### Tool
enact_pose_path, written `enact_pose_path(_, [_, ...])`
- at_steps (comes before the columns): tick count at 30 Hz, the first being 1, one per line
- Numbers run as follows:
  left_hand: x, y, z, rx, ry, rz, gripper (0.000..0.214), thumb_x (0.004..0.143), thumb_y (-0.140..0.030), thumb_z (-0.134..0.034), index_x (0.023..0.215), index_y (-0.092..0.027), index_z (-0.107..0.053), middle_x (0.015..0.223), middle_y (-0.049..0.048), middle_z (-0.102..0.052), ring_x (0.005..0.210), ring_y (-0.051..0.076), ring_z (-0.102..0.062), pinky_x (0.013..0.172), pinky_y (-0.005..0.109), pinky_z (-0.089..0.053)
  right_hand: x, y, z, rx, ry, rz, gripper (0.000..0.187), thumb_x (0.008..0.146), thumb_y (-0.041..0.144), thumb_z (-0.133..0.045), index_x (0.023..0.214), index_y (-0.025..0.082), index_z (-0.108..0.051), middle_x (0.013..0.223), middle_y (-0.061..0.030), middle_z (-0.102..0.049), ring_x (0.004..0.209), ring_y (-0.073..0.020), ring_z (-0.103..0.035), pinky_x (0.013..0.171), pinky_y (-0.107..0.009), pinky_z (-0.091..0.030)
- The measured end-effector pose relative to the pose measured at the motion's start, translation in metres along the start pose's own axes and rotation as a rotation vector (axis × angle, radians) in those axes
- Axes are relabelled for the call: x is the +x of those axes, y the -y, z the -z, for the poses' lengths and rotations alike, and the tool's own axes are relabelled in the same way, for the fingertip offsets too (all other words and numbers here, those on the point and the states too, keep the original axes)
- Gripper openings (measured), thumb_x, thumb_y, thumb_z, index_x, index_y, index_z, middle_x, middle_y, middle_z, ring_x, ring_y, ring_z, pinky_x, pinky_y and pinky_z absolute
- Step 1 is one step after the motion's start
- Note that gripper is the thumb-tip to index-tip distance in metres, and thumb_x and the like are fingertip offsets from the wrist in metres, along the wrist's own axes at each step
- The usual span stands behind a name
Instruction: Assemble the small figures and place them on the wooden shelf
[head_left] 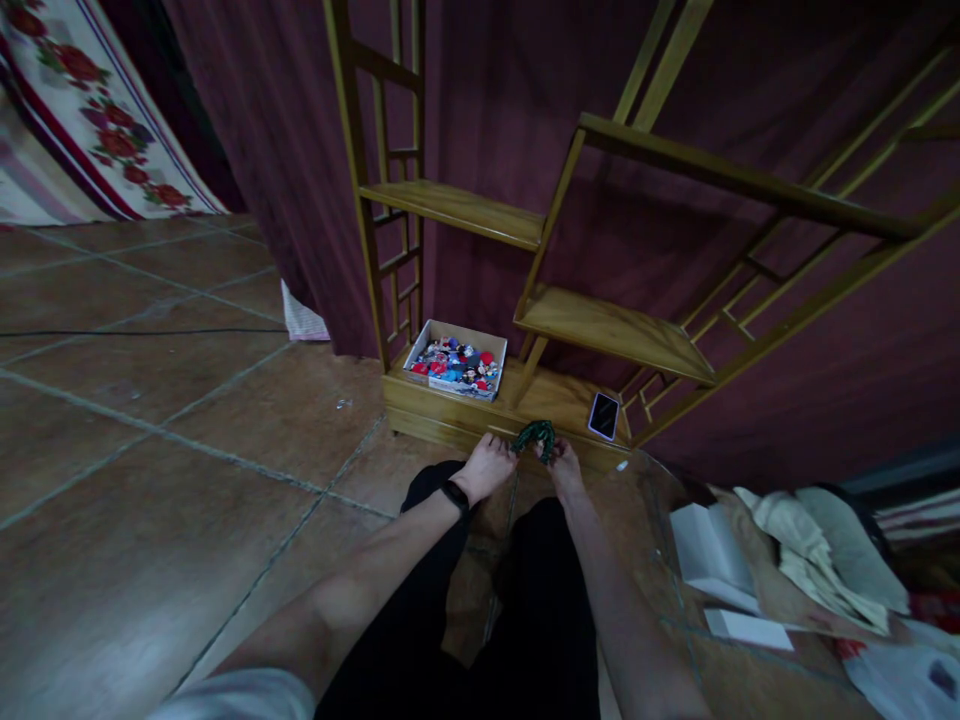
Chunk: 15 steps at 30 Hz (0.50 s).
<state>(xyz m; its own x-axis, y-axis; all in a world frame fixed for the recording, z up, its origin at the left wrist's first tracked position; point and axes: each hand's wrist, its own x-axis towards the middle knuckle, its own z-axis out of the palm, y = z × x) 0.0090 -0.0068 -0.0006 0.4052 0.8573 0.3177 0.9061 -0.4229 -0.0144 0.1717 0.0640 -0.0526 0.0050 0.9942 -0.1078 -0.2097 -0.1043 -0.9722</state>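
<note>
Between my two hands is a dark green band [534, 431], bent into an arch, with lighter patches on it. It looks like a hair band, but its exact kind is too small to make out. My left hand [491, 462], with a black wristband behind it, has its fingers closed at the left end. At the right end, my right hand [562, 462] grips it with bent fingers. Both hands are in front of the low wooden base of a shelf unit [450, 408]. A white open box [456, 390] of small colourful items stands on that base, beyond my left hand.
A phone [604, 416] lies on the base at the right. Wooden shelf boards [615, 335] jut out above. White boxes [711, 550], cloths [817, 560] and a plastic bag [904, 665] are on the floor at right. A dark cable [142, 332] crosses the tiles at left.
</note>
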Motion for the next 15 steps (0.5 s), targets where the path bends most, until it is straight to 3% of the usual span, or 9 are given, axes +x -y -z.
enact_pose_path(7, [-0.0012, 0.0013, -0.0001, 0.051, -0.016, -0.043, 0.02, 0.083, -0.016, -0.04, 0.08, -0.009, -0.059, 0.076, 0.0135, -0.059, 0.075, 0.022, -0.051, 0.069, 0.037, -0.028, 0.0008, -0.001, 0.0016, 0.053, -0.012, -0.024, 0.038, 0.046, 0.018, -0.071, 0.075, 0.02, -0.047, 0.066, 0.0063, -0.06, 0.06, -0.0096, -0.058, 0.057, -0.021, -0.045])
enact_pose_path(15, [-0.0012, 0.0031, -0.0033, 0.053, -0.057, -0.027, 0.024, 0.083, -0.016, -0.04, 0.096, -0.005, -0.057, 0.077, 0.0149, -0.059, 0.076, 0.023, -0.051, 0.069, 0.037, -0.028, -0.0007, 0.0016, 0.0001, -0.025, -0.012, 0.0, 0.036, 0.047, 0.021, -0.07, 0.075, 0.02, -0.048, 0.065, 0.0063, -0.059, 0.059, -0.0086, -0.055, 0.059, -0.022, -0.044])
